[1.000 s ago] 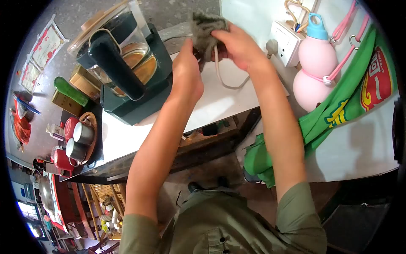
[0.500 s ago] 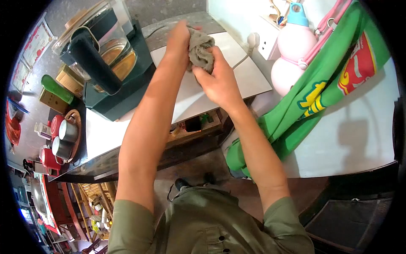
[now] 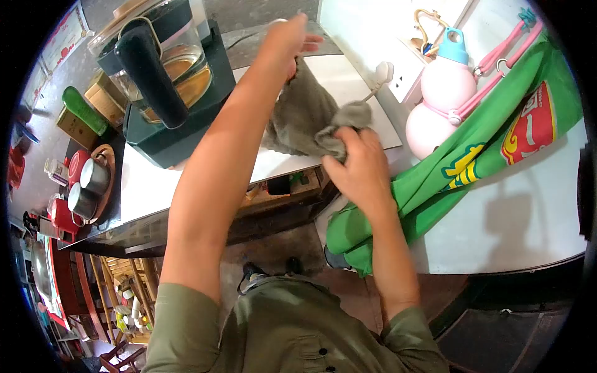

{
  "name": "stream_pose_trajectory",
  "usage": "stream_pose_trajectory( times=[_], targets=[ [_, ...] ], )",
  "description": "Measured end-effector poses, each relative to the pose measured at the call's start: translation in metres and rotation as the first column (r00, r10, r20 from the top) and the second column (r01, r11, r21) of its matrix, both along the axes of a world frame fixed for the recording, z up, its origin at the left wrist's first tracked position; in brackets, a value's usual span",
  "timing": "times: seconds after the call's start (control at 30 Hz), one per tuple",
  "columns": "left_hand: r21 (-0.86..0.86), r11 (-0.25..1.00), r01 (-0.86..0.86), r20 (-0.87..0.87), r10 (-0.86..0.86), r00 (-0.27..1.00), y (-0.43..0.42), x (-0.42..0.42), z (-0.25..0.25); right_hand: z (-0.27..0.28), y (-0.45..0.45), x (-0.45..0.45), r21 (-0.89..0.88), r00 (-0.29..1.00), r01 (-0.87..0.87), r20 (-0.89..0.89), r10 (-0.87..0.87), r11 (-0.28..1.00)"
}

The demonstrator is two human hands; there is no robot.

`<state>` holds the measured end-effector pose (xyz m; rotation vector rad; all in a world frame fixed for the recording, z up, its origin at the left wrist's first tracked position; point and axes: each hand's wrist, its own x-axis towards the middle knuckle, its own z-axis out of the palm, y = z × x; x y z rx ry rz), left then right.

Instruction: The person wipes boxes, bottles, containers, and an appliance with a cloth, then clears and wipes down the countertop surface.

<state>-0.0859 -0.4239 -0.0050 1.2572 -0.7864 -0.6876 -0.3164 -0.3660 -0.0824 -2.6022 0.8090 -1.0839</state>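
A grey-green cloth (image 3: 305, 112) is spread partly open over the white tabletop (image 3: 348, 68), its right end bunched up. My right hand (image 3: 360, 165) grips that bunched end near the table's front edge. My left hand (image 3: 287, 40) is at the cloth's far upper corner, fingers stretched out and apart. Its thumb side is close to the cloth; whether it pinches the edge is hidden.
Left of my arm stands a dark green appliance (image 3: 152, 140) with a clear, black-handled jug (image 3: 149, 81). A pink bottle (image 3: 435, 124) with a blue lid stands right, beside a green printed fabric (image 3: 429, 180). A plug (image 3: 384, 73) sits near the wall socket. Metal cups (image 3: 93, 177) stand far left.
The cloth, earlier bundled between both hands, is now opened out. My right hand has moved right and nearer with one end; my left hand has moved slightly away, its fingers now extended.
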Motion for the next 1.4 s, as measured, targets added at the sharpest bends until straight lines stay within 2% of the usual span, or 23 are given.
stream_pose_trajectory(
  times=[0.03, 0.07, 0.13, 0.17, 0.23, 0.27, 0.3, 0.37, 0.5, 0.57, 0.63, 0.67, 0.7, 0.83, 0.87, 0.93, 1.0, 1.07, 1.17, 1.2, 1.23, 1.33, 1.4],
  targets=[
    [0.046, 0.997, 0.065, 0.091, -0.069, 0.994, 0.006, -0.003, -0.003, -0.002, 0.002, -0.007, 0.002, 1.0, -0.005, -0.003, 0.005, 1.0],
    [0.048, 0.997, 0.06, 0.089, -0.064, 0.994, 0.015, -0.007, -0.011, -0.002, 0.004, -0.013, 0.002, 0.995, 0.022, 0.094, -0.022, 1.0],
    [0.243, 0.964, 0.105, 0.167, -0.148, 0.975, 0.032, -0.017, -0.027, -0.007, -0.003, -0.015, 0.025, 0.964, 0.028, 0.265, -0.033, 0.999],
    [0.245, 0.964, 0.105, 0.168, -0.149, 0.975, 0.04, -0.021, -0.031, -0.004, -0.003, -0.011, 0.027, 0.963, 0.028, 0.267, -0.034, 0.999],
    [0.219, 0.962, 0.163, -0.058, -0.154, 0.986, 0.05, -0.028, -0.032, 0.004, -0.001, 0.008, 0.194, 0.974, -0.151, 0.198, 0.112, 0.969],
    [0.089, 0.977, 0.195, -0.262, -0.166, 0.951, 0.05, -0.031, -0.028, 0.001, -0.006, 0.025, 0.169, 0.925, -0.311, 0.28, 0.257, 0.935],
    [0.085, 0.976, 0.199, -0.257, -0.172, 0.951, 0.047, -0.03, -0.025, 0.0, -0.008, 0.041, 0.266, 0.9, -0.395, 0.302, 0.313, 0.879],
    [-0.061, 0.992, 0.112, -0.181, -0.121, 0.976, 0.046, -0.027, -0.014, 0.008, -0.011, 0.059, 0.285, 0.966, -0.259, 0.088, 0.244, 0.923],
    [-0.145, 0.989, 0.016, -0.211, -0.047, 0.976, 0.04, -0.023, 0.009, 0.011, -0.021, 0.052, 0.37, 0.923, -0.38, 0.094, 0.373, 0.848],
    [-0.194, 0.981, 0.013, -0.219, -0.056, 0.974, 0.023, -0.012, 0.012, 0.004, -0.025, 0.04, 0.169, 0.968, -0.245, 0.106, 0.229, 0.955],
    [-0.263, 0.963, -0.062, -0.238, -0.002, 0.971, 0.012, -0.007, 0.018, 0.002, -0.024, 0.026, 0.162, 0.979, -0.166, 0.148, 0.142, 0.973],
    [-0.253, 0.965, -0.063, -0.238, 0.001, 0.971, 0.007, -0.007, 0.021, -0.002, -0.029, 0.018, 0.047, 0.984, -0.103, 0.154, 0.094, 0.994],
    [-0.249, 0.967, -0.06, -0.239, -0.001, 0.971, 0.003, -0.008, 0.023, -0.006, -0.032, 0.011, -0.066, 0.985, -0.035, 0.166, 0.045, 0.997],
    [-0.3, 0.95, -0.092, -0.315, -0.008, 0.949, -0.014, -0.018, 0.021, -0.019, -0.042, -0.013, -0.225, 0.998, 0.054, 0.006, -0.054, 0.973],
    [-0.304, 0.948, -0.096, -0.319, -0.007, 0.948, -0.015, -0.021, 0.018, -0.021, -0.045, -0.016, -0.254, 0.996, 0.09, 0.04, -0.082, 0.963],
    [-0.308, 0.946, -0.104, -0.323, -0.001, 0.946, -0.012, -0.028, 0.007, -0.026, -0.047, -0.016, -0.147, 0.987, 0.153, 0.068, -0.145, 0.977],
    [-0.019, 0.994, 0.105, -0.139, -0.107, 0.984, 0.009, -0.052, -0.02, -0.029, -0.047, -0.02, 0.004, 0.971, 0.202, 0.132, -0.201, 0.979],
    [0.067, 0.989, 0.131, -0.162, -0.119, 0.98, 0.036, -0.054, -0.039, -0.03, -0.042, -0.028, 0.054, 0.97, 0.165, 0.172, -0.172, 0.985],
    [0.118, 0.97, 0.212, -0.316, -0.166, 0.934, 0.068, -0.044, -0.048, -0.029, -0.032, -0.037, 0.092, 0.967, 0.085, 0.234, -0.104, 0.992],
    [0.093, 0.968, 0.235, -0.289, -0.199, 0.936, 0.079, -0.041, -0.051, -0.025, -0.027, -0.043, 0.079, 0.965, 0.058, 0.252, -0.077, 0.995],
    [0.097, 0.97, 0.225, -0.291, -0.188, 0.938, 0.091, -0.041, -0.05, -0.023, -0.026, -0.05, 0.203, 0.969, 0.003, 0.24, -0.053, 0.979],
    [-0.088, 0.945, 0.315, -0.4, -0.323, 0.858, 0.118, -0.042, -0.034, -0.036, -0.027, -0.054, 0.255, 0.847, -0.065, 0.526, -0.082, 0.965],
    [-0.017, 0.927, 0.374, -0.398, -0.349, 0.848, 0.128, -0.052, -0.029, -0.035, -0.027, -0.05, 0.181, 0.855, -0.02, 0.513, -0.078, 0.983]
  ],
)
